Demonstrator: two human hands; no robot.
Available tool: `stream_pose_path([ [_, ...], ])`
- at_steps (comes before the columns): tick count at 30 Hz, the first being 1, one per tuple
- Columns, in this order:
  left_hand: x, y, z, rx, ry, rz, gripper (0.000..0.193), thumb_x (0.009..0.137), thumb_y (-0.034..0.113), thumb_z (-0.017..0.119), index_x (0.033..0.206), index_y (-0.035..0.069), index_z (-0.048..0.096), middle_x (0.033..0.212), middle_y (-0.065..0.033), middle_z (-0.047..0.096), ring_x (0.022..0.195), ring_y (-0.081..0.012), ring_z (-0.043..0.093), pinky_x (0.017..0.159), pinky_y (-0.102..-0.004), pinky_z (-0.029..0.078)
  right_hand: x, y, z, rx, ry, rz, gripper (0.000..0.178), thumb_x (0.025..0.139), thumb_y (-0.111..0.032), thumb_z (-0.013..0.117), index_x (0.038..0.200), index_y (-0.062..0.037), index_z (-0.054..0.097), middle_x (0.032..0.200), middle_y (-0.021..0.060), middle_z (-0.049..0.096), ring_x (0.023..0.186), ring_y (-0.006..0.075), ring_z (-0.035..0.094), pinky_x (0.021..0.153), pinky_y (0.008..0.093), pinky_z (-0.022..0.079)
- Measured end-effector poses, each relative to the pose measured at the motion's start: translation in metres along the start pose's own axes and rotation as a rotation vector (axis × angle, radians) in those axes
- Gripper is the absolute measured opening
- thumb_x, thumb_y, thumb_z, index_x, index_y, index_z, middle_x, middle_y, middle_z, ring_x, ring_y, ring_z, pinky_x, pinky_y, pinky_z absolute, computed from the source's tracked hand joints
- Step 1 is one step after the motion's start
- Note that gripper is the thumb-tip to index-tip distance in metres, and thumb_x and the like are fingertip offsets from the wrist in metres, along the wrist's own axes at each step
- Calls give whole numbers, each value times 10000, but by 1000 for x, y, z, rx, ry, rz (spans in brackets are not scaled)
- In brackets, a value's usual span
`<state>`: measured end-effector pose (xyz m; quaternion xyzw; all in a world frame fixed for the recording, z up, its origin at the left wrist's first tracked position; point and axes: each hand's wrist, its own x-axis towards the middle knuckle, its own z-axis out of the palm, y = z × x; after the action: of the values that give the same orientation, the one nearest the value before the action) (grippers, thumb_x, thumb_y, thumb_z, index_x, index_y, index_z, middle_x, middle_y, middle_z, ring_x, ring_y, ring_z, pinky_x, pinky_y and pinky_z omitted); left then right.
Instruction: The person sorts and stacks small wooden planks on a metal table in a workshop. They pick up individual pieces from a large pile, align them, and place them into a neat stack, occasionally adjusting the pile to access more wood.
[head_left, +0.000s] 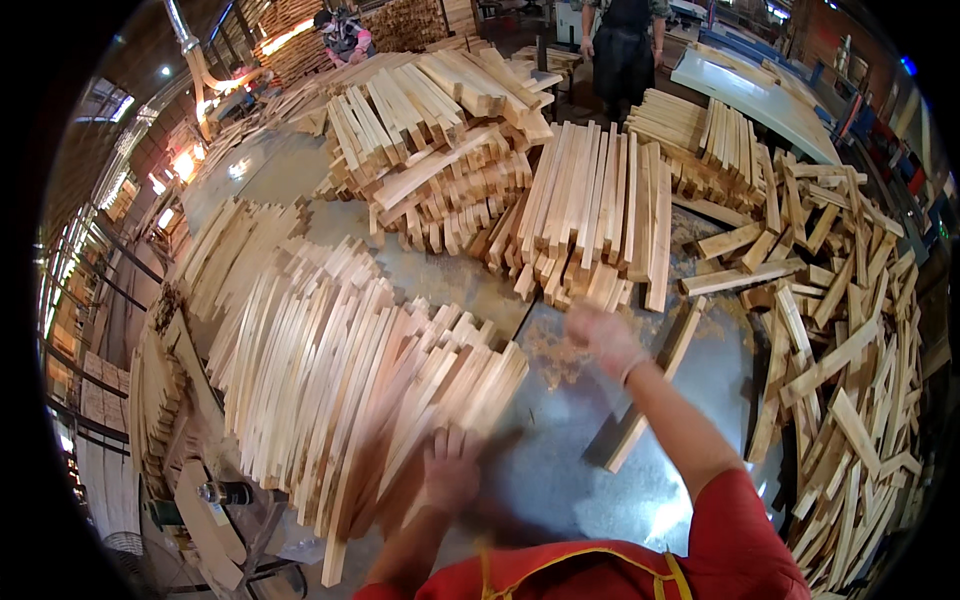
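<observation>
My left hand (452, 468) lies over the near ends of a wide row of wooden strips (330, 370), its fingers stretched out and touching the wood. These strips lie side by side on the metal table (560, 480). My right hand (602, 338) is over the table, just in front of a stack of wooden strips (585, 200). It looks curled, but motion blur hides its fingers and whether anything is in them. One separate wooden strip (632, 440) lies slantwise on the table, partly behind my right forearm.
A jumbled heap of short wood pieces (850, 370) fills the right side. More strips are piled high at the back (440, 150). Two other people are beyond the table, one in a dark apron (622, 50), another in pink (345, 40). A pale panel (755, 95) lies far right.
</observation>
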<state>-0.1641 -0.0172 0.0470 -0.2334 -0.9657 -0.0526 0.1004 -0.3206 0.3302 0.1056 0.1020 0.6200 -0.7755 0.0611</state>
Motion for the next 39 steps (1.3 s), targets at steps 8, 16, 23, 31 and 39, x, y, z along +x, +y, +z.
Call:
stream_pose_path([
  [8, 5, -6, 12, 38, -207, -95, 611, 761, 256, 740, 1340, 172, 566, 1386, -133, 521, 1243, -396, 528, 967, -579, 460, 250, -161, 35, 259, 252, -89, 314, 950, -347, 766, 1083, -71, 697, 851, 72, 625, 789, 220, 641, 737, 411, 598],
  [16, 17, -12, 17, -49, -225, -101, 549, 725, 269, 756, 1248, 236, 594, 1321, -97, 544, 1129, -364, 585, 804, -538, 480, 344, -203, 21, -730, 335, -559, 375, 864, -200, 777, 1191, -37, 691, 999, 225, 726, 886, 338, 720, 819, 426, 582],
  [23, 16, -7, 4, -15, -224, -116, 527, 749, 259, 724, 1261, 203, 608, 1329, -122, 558, 1150, -393, 581, 842, -578, 489, 287, -241, 14, -916, 172, -678, 842, 886, -159, 765, 1610, -59, 347, 1463, 266, 578, 1321, 387, 600, 1101, 421, 488],
  [31, 6, 0, 14, 118, -244, -44, 570, 870, 307, 642, 1410, 148, 551, 1456, -201, 533, 1274, -457, 546, 924, -636, 480, -4, -12, -149, -1378, -222, -237, 661, 872, -154, 672, 1511, -174, 508, 1398, 100, 602, 1257, 326, 603, 977, 457, 516],
  [39, -11, -3, 33, 154, -228, 7, 793, 893, 316, 647, 1570, 22, 354, 1619, -215, 359, 1502, -470, 321, 1196, -605, 304, -191, 57, -196, -2020, 92, -54, 544, 891, -180, 672, 1425, -235, 579, 1394, 43, 602, 1279, 321, 570, 1026, 443, 463],
])
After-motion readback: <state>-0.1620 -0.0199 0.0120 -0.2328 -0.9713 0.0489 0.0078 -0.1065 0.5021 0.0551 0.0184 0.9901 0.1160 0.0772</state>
